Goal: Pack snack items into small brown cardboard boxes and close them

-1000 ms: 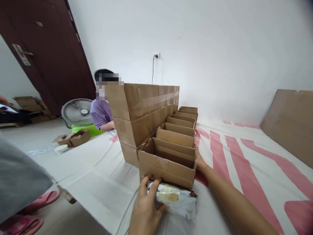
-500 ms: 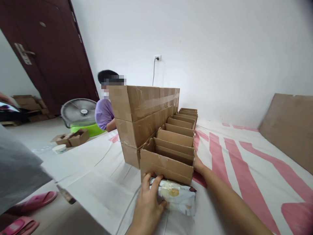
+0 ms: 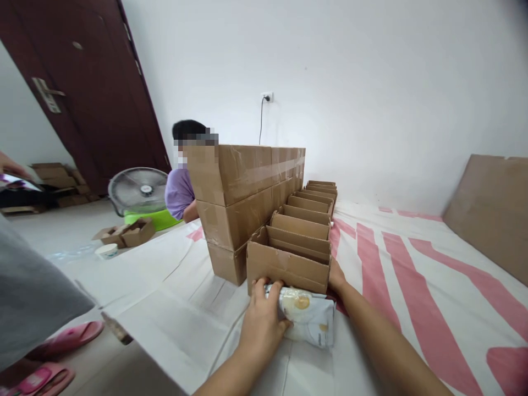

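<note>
My left hand is closed on a white plastic packet printed with yellow round shapes, which lies on the cloth against the front of the nearest open cardboard box. Its fingertips also touch that box's lower front wall. At the right side of the same box rests my right hand, its fingers hidden behind the cardboard. Behind the nearest box, several more open boxes run back in a row. What they contain is out of sight.
A wall of taped cartons stands left of the row. Beyond it sits a person in a purple shirt, near a fan. A cardboard sheet leans at right. Another person's pink slippers show at lower left.
The nearest box and the packet have shifted slightly away from me, with both hands moving along. My view has turned a little to the left.
</note>
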{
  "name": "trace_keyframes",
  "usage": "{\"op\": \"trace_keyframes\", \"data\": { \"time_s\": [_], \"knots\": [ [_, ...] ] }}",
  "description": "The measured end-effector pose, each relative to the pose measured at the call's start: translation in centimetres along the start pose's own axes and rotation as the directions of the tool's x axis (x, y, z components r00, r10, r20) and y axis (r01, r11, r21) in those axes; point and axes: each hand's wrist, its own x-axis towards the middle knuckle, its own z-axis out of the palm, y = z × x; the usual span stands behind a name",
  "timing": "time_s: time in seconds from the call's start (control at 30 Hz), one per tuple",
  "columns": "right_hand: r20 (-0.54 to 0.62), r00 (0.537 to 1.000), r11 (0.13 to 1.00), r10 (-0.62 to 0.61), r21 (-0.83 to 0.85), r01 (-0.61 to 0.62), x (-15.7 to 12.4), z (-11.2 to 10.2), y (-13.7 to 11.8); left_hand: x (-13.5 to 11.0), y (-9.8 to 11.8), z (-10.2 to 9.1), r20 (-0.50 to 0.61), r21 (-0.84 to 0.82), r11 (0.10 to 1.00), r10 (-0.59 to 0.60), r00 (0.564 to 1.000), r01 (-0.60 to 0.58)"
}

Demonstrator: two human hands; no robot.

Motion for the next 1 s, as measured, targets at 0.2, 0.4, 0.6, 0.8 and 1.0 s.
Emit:
{"op": "trace_keyframes", "data": {
  "time_s": [0.2, 0.4, 0.6, 0.8, 1.0],
  "knots": [
    [0.020, 1.000, 1.000, 0.017, -0.010, -0.017, -0.2, 0.2, 0.0, 2.0, 0.2, 0.0, 0.024, 0.025, 1.000, 0.017, 1.000, -0.017],
    [-0.058, 0.995, 0.994, 0.086, -0.063, -0.089, 0.2, 0.3, 1.3, 2.5, -0.2, 0.6, 0.002, 0.004, 0.999, 0.038, 0.999, -0.038],
    [-0.073, 0.993, 0.991, 0.096, -0.087, -0.102, 0.2, 0.2, 2.3, 3.5, -0.2, -0.2, -0.001, 0.028, 0.998, 0.053, 0.999, -0.053],
    [-0.062, 0.995, 0.995, 0.083, -0.054, -0.087, 0.2, 0.3, 2.8, 4.7, -1.4, -2.5, -0.051, 0.076, 0.997, -0.009, 0.999, 0.012],
    [-0.071, 0.994, 0.997, 0.079, -0.019, -0.080, 0.4, 0.4, 2.6, 6.0, -5.3, -1.3, -0.200, -0.335, 0.941, -0.020, 0.980, -0.049]
  ]
}}
